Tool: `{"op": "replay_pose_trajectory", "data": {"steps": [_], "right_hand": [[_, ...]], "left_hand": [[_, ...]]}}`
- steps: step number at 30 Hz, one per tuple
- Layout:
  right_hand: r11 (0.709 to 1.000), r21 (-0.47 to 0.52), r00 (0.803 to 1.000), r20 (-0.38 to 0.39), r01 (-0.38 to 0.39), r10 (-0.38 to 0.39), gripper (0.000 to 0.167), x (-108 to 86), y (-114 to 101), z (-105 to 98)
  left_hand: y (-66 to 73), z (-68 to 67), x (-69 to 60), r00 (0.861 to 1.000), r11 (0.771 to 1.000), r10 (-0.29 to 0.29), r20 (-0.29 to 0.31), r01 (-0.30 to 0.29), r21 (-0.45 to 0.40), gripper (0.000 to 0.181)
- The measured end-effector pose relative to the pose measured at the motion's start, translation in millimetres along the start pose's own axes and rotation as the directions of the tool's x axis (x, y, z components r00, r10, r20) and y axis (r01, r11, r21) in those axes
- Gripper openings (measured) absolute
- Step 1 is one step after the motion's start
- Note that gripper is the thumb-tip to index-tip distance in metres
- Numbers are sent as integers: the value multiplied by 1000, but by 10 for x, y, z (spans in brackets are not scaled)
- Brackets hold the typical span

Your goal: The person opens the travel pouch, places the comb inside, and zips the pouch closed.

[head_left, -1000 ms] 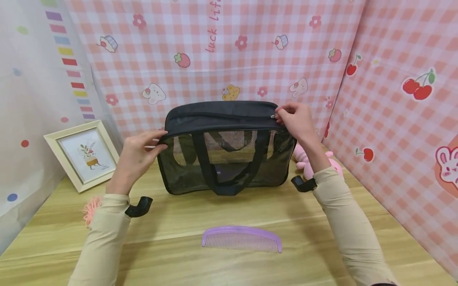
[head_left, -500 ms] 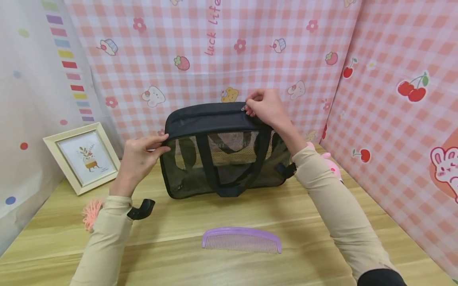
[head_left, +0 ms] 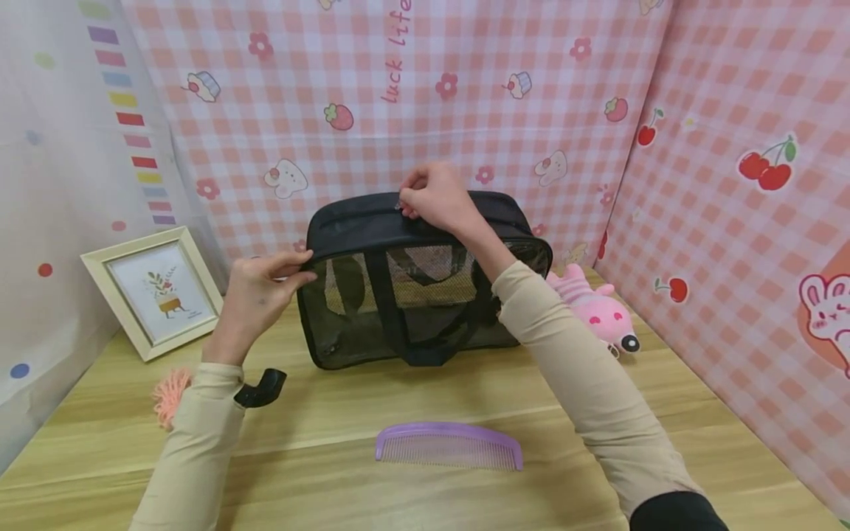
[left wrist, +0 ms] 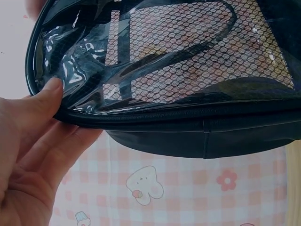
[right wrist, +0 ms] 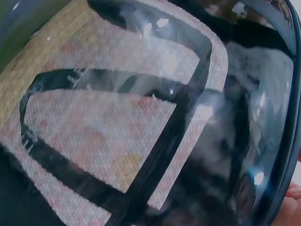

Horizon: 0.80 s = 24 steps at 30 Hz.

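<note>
Presently, a black bag [head_left: 425, 324] is standing upright on the far part of the wooden table [head_left: 319, 472], near the pink checked curtain [head_left: 372, 59]. Through its clear front wall, the mesh [head_left: 412, 291] and a dark strap [right wrist: 108, 80] with pale letters are showing; whether anything else is lying in the dark bottom, I cannot tell. One handle [head_left: 425, 356] is hanging down over the front. At the top, near the middle, the right hand [head_left: 434, 195] is pinching the small shiny zip pull [head_left: 398, 207] with its fingers. The left hand [head_left: 255, 295] is gripping the upper left corner; its thumb [left wrist: 49, 92] is pressing on the clear wall and the other fingers are supporting the edge.

To the right of the bag, a pink plush toy [head_left: 600, 313] is lying partly behind the right sleeve [head_left: 584, 383]. On the left side, a cream frame [head_left: 122, 304] is standing tilted and is holding a plant print [head_left: 168, 295]. Some pink yarn [head_left: 171, 397] is lying beside the left sleeve [head_left: 192, 442]. Nearer to the person, a purple comb [head_left: 448, 430] is resting on the table.
</note>
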State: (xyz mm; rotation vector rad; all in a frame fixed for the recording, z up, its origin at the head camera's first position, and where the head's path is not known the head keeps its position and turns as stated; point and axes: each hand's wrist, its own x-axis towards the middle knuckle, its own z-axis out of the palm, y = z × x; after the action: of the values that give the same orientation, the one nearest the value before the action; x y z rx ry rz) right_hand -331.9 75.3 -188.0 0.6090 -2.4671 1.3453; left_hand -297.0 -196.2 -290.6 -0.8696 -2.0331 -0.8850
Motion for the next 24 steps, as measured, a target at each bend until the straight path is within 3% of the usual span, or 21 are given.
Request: {"op": "replay_pose_trajectory", "data": {"steps": [7, 17, 24], "right_hand": [[1000, -8, 998, 58, 9, -8, 15, 50, -138, 218], [978, -159, 983, 148, 132, -109, 13, 114, -332, 654], [951, -220, 966, 187, 216, -176, 17, 9, -310, 733]], "left_hand": [[9, -12, 8, 999, 999, -29, 20, 28, 22, 26], [-9, -41, -47, 999, 1000, -29, -13, 29, -7, 28], [-21, -39, -2, 999, 997, -38, 29, 40, -60, 28]]}}
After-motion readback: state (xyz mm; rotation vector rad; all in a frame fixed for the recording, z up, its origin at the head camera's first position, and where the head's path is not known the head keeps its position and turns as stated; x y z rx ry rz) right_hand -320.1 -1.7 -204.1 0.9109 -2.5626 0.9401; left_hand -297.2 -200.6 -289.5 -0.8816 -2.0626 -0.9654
